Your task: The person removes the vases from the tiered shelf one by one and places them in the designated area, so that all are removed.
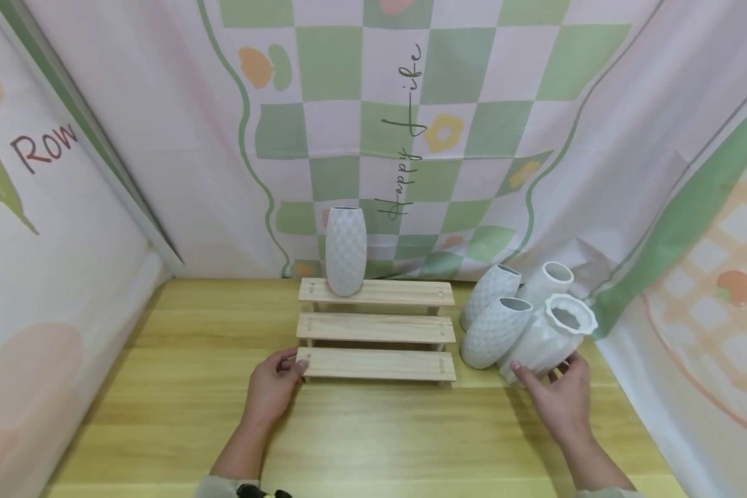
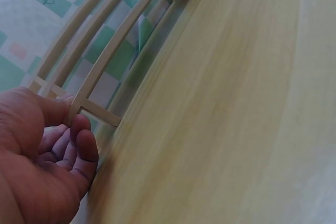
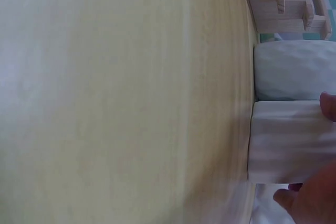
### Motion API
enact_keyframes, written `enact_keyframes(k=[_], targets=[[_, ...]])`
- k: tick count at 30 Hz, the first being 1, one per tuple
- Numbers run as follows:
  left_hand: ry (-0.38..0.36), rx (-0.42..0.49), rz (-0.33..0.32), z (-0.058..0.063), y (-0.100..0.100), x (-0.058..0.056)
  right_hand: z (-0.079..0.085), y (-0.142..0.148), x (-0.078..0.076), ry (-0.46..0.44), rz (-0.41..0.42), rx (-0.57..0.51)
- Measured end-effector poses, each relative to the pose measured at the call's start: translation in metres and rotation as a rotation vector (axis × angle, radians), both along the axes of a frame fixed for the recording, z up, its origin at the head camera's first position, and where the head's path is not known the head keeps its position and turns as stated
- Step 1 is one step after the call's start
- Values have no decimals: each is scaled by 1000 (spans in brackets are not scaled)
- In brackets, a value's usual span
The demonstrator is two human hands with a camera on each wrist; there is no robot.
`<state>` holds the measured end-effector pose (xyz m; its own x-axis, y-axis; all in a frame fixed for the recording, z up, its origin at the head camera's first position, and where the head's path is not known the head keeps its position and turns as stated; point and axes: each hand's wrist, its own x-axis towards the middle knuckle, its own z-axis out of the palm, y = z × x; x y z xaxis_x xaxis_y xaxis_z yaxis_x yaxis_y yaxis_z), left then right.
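A three-tier wooden stand (image 1: 376, 363) sits mid-table. My left hand (image 1: 272, 387) pinches the left end of its lowest board between thumb and fingers; in the left wrist view, the thumb lies over the board's end (image 2: 94, 77) with curled fingers beneath. On the top tier, toward the left, a tall white dimpled vase (image 1: 346, 252) stands upright. To the right of the stand, my right hand (image 1: 563, 401) grips a white vase with a ruffled rim (image 1: 541, 342), thumb on its near side and fingers round the right. In the right wrist view this vase's lower body (image 3: 286, 142) rests close over the table.
Two more dimpled white vases (image 1: 494, 335) and a smooth white one (image 1: 546, 282) crowd around the ruffled vase. Patterned cloth (image 1: 336, 66) hangs behind the wooden table (image 1: 380, 436), with further cloth walls at left and right.
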<state>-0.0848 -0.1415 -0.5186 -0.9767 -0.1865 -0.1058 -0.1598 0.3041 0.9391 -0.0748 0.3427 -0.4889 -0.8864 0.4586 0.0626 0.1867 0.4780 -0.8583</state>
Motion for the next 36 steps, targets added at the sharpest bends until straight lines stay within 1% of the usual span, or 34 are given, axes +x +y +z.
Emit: enact_keyframes(k=[2,6,11,13,16,22,27,31,36], targets=[[-2,5,-1,0,0,0,2,0,1,9,0,-8],[-8,16,-1,0,-1,-1,8,-5,1,65,-26,23],[-11,4,3,1,-1,-1,13,-10,2,124,-69,30],[-9,-6,2,1,-1,-1,14,-10,3,134,-80,25],[-6,-14,1,2,-1,-1,14,-10,4,135,-87,16],[-15,12,8,0,0,-1,13,-9,9,100,-110,-3],[14,-11,15,0,0,0,13,-10,13,114,-139,22],[30,-29,21,-1,0,-1,15,-13,17,157,-163,38],[26,-33,18,-2,-1,-2,19,-18,21,254,-199,50]])
